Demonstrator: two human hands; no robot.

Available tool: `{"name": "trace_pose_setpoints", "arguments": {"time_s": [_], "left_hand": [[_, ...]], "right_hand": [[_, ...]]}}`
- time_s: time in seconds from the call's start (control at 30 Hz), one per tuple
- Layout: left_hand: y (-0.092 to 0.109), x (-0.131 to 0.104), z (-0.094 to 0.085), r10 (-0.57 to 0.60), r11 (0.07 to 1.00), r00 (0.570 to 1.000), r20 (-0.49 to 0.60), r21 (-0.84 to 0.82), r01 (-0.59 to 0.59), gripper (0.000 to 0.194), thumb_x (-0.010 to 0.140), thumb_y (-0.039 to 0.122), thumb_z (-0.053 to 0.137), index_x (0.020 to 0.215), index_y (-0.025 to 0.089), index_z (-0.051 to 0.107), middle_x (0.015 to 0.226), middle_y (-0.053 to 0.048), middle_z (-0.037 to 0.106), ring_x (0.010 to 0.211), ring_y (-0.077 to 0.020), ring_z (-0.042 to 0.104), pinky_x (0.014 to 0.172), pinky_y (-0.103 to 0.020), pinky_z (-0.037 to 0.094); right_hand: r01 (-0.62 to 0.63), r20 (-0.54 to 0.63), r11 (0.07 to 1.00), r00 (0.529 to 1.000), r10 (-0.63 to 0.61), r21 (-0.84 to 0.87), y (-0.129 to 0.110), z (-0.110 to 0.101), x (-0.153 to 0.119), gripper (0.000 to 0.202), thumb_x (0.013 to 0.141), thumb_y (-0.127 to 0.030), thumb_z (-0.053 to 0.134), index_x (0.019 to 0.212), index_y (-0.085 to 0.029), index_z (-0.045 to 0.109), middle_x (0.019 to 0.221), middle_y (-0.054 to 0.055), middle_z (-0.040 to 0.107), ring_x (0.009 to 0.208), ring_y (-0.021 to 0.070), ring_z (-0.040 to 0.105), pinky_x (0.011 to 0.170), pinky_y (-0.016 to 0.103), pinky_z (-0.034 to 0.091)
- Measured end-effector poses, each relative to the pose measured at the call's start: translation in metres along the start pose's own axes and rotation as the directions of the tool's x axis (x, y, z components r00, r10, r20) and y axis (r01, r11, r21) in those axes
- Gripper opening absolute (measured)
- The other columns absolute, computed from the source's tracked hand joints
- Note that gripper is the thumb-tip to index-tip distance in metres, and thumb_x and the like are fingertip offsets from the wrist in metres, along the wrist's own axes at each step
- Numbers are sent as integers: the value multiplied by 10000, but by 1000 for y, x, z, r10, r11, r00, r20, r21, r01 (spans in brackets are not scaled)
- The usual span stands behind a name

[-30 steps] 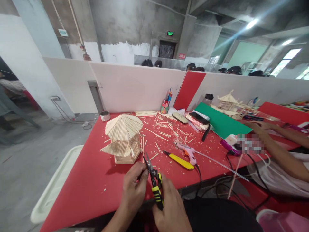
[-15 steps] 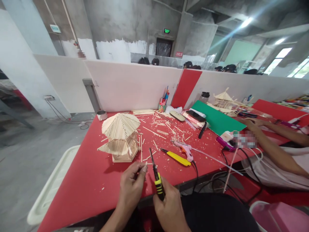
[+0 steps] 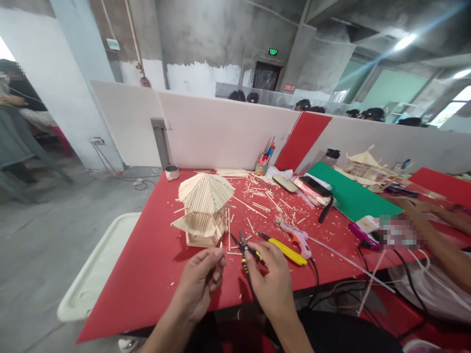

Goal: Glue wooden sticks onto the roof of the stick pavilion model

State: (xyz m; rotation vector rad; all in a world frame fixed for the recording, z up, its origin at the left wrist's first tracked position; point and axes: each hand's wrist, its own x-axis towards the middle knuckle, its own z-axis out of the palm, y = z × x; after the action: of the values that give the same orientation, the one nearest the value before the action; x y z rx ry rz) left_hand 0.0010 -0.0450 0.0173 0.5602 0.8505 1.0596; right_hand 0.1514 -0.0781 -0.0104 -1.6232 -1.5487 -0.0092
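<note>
Stick piece (image 3: 221, 245) pinched in left hand (image 3: 200, 282) fingertips; right hand (image 3: 270, 279) lowering cutters (image 3: 247, 251) onto tabletop (image 3: 154, 264). Keep grip light, approach pavilion model (image 3: 204, 208) slowly.

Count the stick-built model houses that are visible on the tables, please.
2. One model house stands on the red table ahead of the left hand; another model house stands far right, partly hidden.

The right hand (image 3: 274, 279) now lays the pliers (image 3: 247, 251) flat on the red table (image 3: 147, 264), near the yellow knife, instead of holding them upright. The left hand (image 3: 200, 282) lifts a short stick (image 3: 222, 245) toward the stick house (image 3: 204, 208).
</note>
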Motion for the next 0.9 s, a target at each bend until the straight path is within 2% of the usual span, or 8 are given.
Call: {"name": "trace_pose_setpoints", "arguments": {"time_s": [0.1,0.2,0.27,0.43,0.6,0.7,0.77,0.9], "left_hand": [[3,5,-3,-43,997,998,44,-62,45,327,545,335,838,579,117,597,512,37,547,355,0,313,307,-127,199],[5,11,-6,-66,991,992,104,-110,77,320,552,326,833,581,114,595,524,35,551,353,6,305,308,-123,191],[7,13,-8,-85,987,986,145,-124,103,317,552,322,832,576,111,596,519,34,546,353,8,301,310,-122,188],[10,15,-13,-113,984,972,204,-114,138,314,566,325,822,554,115,589,479,41,515,339,10,273,312,-132,162],[12,17,-16,-133,978,959,251,-122,168,304,586,324,815,561,116,594,487,38,523,334,16,259,321,-135,138],[11,17,-16,-131,978,952,277,-122,170,307,591,339,815,551,117,608,437,51,483,326,10,246,318,-141,125],[10,17,-15,-128,978,952,278,-124,168,300,592,338,817,552,115,620,418,55,468,326,8,244,318,-142,127],[8,15,-13,-103,978,965,243,-153,143,246,611,299,809,615,112,649,516,17,564,352,6,288,327,-140,153]], "right_hand": [[151,26,966,987,-160,208,-25,-15,17,171,896,-234,491,972,-216,643,881,46,634,833,151,587,772,291,470],[266,39,945,960,-278,192,-44,-18,28,179,874,-201,509,977,-208,656,869,51,634,805,150,581,755,295,470],[284,50,944,954,-296,170,-49,-14,30,176,869,-206,516,963,-203,665,850,51,635,786,152,581,734,295,470],[195,114,960,969,-220,201,-47,-7,36,200,901,-237,489,989,-209,666,829,40,631,767,140,583,693,265,465],[176,322,947,910,-260,268,-46,-10,53,264,927,-247,466,1139,-258,621,930,31,610,878,139,571,768,263,458],[93,434,939,869,-238,330,-47,-11,61,198,914,-255,503,1049,-257,648,924,10,592,886,127,564,774,243,442],[47,454,930,863,-222,365,-46,-10,65,151,913,-253,508,949,-235,653,896,1,583,868,119,561,770,232,432],[24,463,918,858,-221,395,-43,-8,68,164,920,-243,488,838,-209,626,840,-8,571,833,115,554,753,228,421]]}}
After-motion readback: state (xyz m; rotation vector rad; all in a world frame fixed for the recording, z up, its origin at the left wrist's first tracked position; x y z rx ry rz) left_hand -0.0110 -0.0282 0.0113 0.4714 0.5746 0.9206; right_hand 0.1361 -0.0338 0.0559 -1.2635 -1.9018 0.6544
